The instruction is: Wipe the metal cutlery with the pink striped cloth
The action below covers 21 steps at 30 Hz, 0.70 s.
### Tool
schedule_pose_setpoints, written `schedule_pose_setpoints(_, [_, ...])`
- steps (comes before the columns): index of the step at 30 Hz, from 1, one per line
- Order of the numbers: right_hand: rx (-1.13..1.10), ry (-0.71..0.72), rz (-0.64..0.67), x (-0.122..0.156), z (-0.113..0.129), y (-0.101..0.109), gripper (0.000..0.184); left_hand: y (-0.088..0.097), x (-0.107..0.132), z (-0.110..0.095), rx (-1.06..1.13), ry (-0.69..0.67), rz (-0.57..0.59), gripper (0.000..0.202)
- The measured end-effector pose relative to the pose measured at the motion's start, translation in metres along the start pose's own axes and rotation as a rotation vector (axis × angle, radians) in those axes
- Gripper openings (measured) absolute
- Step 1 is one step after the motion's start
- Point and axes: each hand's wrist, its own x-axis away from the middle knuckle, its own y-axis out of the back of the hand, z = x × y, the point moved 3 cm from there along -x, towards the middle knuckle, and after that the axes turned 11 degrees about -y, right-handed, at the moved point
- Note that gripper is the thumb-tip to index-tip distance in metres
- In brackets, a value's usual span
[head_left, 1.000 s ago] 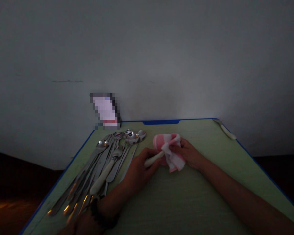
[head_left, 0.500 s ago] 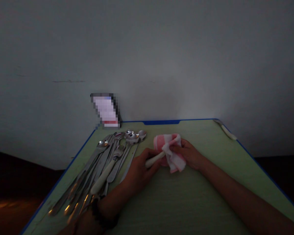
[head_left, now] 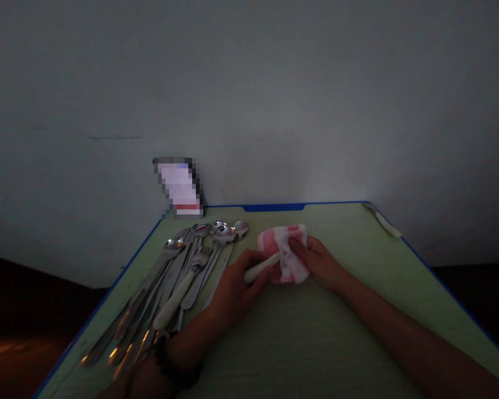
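Observation:
Near the middle of the table, my left hand (head_left: pixel 242 282) is closed round the pale handle of a white-handled utensil (head_left: pixel 259 270). Its far end is hidden inside a pink and white cloth (head_left: pixel 290 259), so I cannot tell its kind. My right hand (head_left: pixel 318 259) pinches the cloth around that covered end, thumb on top. Left of my left hand lies a loose pile of metal cutlery (head_left: pixel 166 282), with several spoons (head_left: pixel 225 234) at its far end. On top of the pile rests a white-handled fork (head_left: pixel 178 296).
The green table (head_left: pixel 341 332) has a blue edge. At its far right corner lies another white-handled utensil (head_left: pixel 385 223). A phone (head_left: pixel 181 188) with a blurred screen leans on the grey wall (head_left: pixel 283 100) at the back left.
The cloth has been folded over more closely, and its hanging corner is drawn up round the utensil. My right hand has shifted slightly; my left hand keeps its grip on the handle.

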Motion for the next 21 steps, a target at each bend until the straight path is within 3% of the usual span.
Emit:
schedule_pose_setpoints(6, [-0.013,-0.026,-0.028,-0.002,-0.001,-0.002,0.041,-0.001,0.001,0.0,-0.041,-0.082,-0.019,0.019])
schedule_pose_setpoints(12, [0.093,-0.004,-0.001,0.003,0.003,0.0,0.033,0.0,0.001,0.0,-0.029,-0.071,-0.031,0.023])
schedule_pose_setpoints(21, [0.176,0.0,-0.036,0.008,0.007,-0.004,0.033,0.005,0.002,0.002,-0.012,-0.058,-0.246,0.028])
